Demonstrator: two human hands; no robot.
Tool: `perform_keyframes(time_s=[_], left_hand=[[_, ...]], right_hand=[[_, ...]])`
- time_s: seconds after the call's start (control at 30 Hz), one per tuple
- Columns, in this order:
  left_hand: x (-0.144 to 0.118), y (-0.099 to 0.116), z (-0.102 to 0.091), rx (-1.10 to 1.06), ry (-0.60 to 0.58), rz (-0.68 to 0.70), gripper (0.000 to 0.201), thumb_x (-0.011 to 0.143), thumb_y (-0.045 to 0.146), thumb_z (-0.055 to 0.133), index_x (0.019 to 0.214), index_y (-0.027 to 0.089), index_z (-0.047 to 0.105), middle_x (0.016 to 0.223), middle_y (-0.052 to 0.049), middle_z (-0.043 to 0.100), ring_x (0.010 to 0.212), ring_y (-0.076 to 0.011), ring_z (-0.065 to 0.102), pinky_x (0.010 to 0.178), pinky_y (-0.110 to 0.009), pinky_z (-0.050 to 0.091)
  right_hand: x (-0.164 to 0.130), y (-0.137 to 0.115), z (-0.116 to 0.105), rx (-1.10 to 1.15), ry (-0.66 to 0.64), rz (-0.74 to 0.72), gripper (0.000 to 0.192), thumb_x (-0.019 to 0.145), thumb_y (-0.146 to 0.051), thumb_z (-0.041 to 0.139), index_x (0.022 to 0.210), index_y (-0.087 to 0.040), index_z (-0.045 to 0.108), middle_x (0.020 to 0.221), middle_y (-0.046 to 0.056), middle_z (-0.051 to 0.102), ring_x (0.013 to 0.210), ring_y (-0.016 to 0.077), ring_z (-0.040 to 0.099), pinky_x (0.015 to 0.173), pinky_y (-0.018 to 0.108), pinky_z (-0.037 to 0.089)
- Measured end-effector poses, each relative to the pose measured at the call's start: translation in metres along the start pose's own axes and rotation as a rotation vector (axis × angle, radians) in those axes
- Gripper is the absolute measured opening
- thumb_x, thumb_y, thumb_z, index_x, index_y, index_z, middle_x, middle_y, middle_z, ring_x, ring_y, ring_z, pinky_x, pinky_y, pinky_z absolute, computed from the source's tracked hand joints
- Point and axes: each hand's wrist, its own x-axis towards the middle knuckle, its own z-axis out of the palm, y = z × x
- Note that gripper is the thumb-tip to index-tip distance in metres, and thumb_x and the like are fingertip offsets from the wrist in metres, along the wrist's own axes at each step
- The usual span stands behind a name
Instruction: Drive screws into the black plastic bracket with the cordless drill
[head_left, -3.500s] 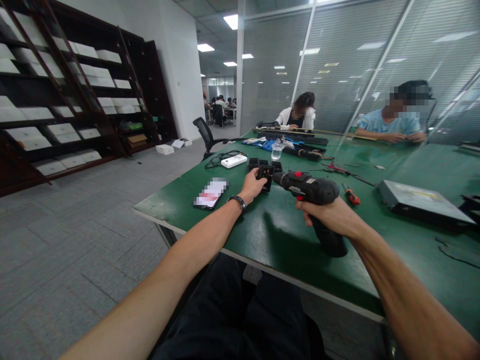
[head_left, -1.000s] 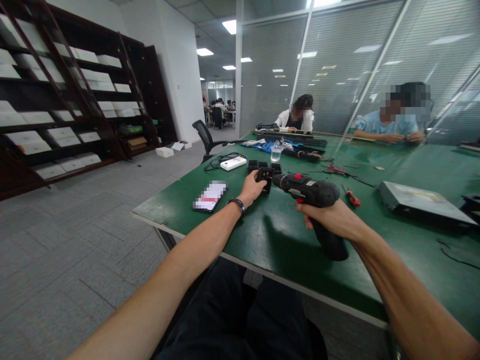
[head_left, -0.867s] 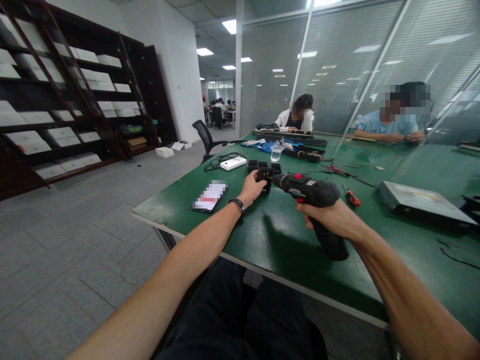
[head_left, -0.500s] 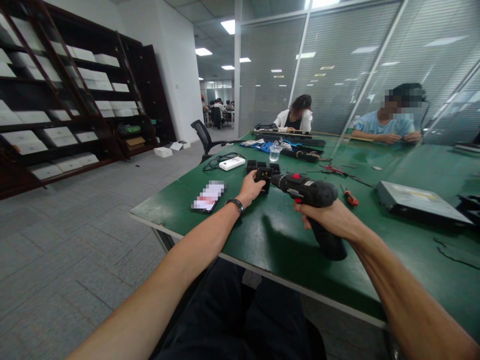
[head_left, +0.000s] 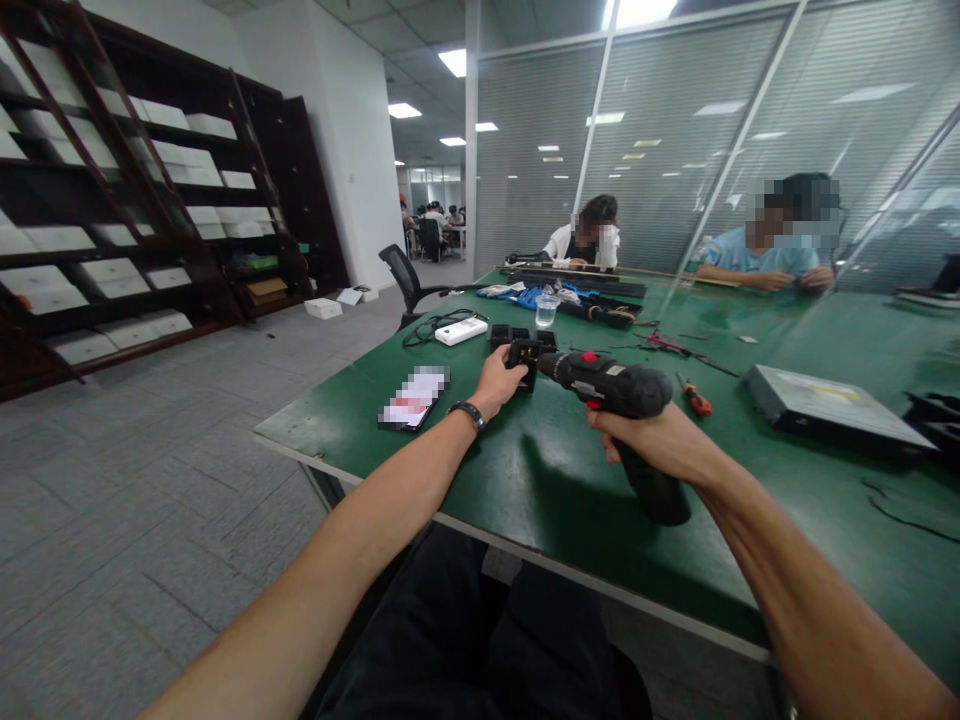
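My left hand (head_left: 496, 379) grips a small black box-like part (head_left: 526, 360) standing on the green table (head_left: 570, 480). A black cordless drill (head_left: 619, 395) with a red switch is held by its handle in my right hand (head_left: 660, 441). The drill's nose points left and meets the black part. Two or three similar black parts (head_left: 517, 334) lie just behind it.
A phone (head_left: 412, 398) lies left of my left wrist. A white power strip (head_left: 463, 329) with a cable, a clear cup (head_left: 547, 310), an orange-handled screwdriver (head_left: 694, 394) and a flat grey device (head_left: 825, 408) are on the table. Two people sit at the far side.
Both hands hold the same pose on the part and the drill. The view has shifted slightly; nothing on the table has moved.
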Motion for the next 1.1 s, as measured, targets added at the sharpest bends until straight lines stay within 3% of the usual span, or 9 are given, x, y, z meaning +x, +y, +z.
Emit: perform_keyframes(time_s=[0.9, 1.1], left_hand=[[-0.0011, 0.0007, -0.0010, -0.020, 0.002, 0.004, 0.039, 0.078, 0.002, 0.068, 0.115, 0.014, 0.069, 0.125, -0.014, 0.076, 0.118, -0.0246, 0.070, 0.108, -0.040, 0.054], [-0.0044, 0.0063, -0.0006, -0.020, 0.012, -0.018, 0.039, 0.079, 0.002, 0.067, 0.116, 0.014, 0.069, 0.123, -0.014, 0.076, 0.112, -0.0238, 0.072, 0.104, -0.039, 0.056]], right_hand=[[-0.0006, -0.0025, -0.0001, 0.011, -0.007, 0.031, 0.041, 0.105, -0.039, 0.068, 0.070, -0.017, 0.061, 0.060, -0.006, 0.060, 0.053, 0.0104, 0.058, 0.056, 0.024, 0.050], [-0.0022, -0.0013, -0.0002, 0.026, 0.013, 0.040, 0.029, 0.103, -0.035, 0.068, 0.081, -0.017, 0.065, 0.059, -0.007, 0.062, 0.052, 0.0115, 0.059, 0.054, 0.024, 0.047]])
